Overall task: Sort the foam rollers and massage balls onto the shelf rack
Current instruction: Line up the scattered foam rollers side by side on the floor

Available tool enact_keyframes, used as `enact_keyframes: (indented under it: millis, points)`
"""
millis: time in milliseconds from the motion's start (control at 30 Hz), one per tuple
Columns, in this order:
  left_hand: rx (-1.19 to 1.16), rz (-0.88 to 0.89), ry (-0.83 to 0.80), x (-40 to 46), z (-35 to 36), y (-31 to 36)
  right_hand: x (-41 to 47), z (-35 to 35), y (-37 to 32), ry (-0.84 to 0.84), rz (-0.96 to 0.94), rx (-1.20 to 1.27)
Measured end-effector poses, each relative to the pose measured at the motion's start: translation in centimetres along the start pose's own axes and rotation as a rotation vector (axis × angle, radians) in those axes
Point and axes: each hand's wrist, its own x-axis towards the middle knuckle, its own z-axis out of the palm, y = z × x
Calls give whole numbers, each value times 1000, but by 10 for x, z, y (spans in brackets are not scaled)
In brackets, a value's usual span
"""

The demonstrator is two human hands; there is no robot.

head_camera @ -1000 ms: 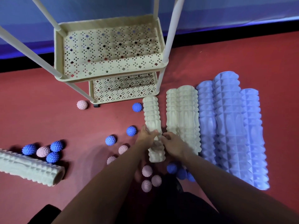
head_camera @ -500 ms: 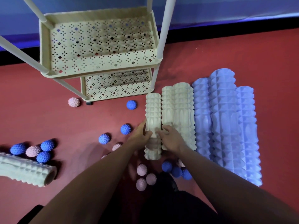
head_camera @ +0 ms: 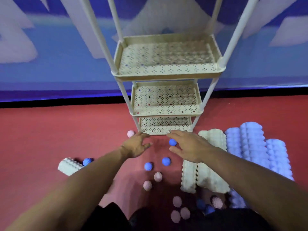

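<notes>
The cream shelf rack stands ahead with three perforated tiers showing, all bare. My left hand and my right hand reach forward above the floor, fingers spread, holding nothing, just short of the lowest tier. A narrow cream foam roller lies on the floor below my right wrist, beside wider cream rollers and lilac rollers. Blue spiky balls and pink spiky balls are scattered between my arms.
Another cream roller lies at the left with a blue ball behind it. A pink ball sits by the rack's left leg. The red floor meets a blue wall behind the rack.
Both hands have let go of the narrow cream roller and moved forward toward the rack. The view has tilted up, showing more tiers.
</notes>
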Motion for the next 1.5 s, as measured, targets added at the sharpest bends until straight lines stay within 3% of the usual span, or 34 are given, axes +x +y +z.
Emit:
enact_keyframes:
  millis: [233,500,600,700,900,1133,1367,1433,1500]
  points:
    - [10,-101,134,-75,-63,-90,33,-32,-104,109,-192,-211]
    - [-275,-513,184,-115,-10,-208,87,23,-186,35,-226,-218]
    - [-517,-715,236,-118,38,-242,103,50,-195,-37,-210,-210]
    - [-746,-806,266,-109,92,-273,114,76,-195,-84,-192,-180]
    - [-1088,-1059,146,-79,135,-273,122,112,-184,-200,-189,-161]
    - [-1355,-1143,307,-66,178,-280,114,120,-163,-202,-119,-111]
    - [-1447,-1049,357,-92,145,-294,108,109,-158,-186,-71,-77]
    - [-1311,-1080,389,-106,118,-293,106,104,-164,-180,-65,-64]
    - [-1005,-1083,330,-127,84,-296,100,93,-172,-143,-81,-60]
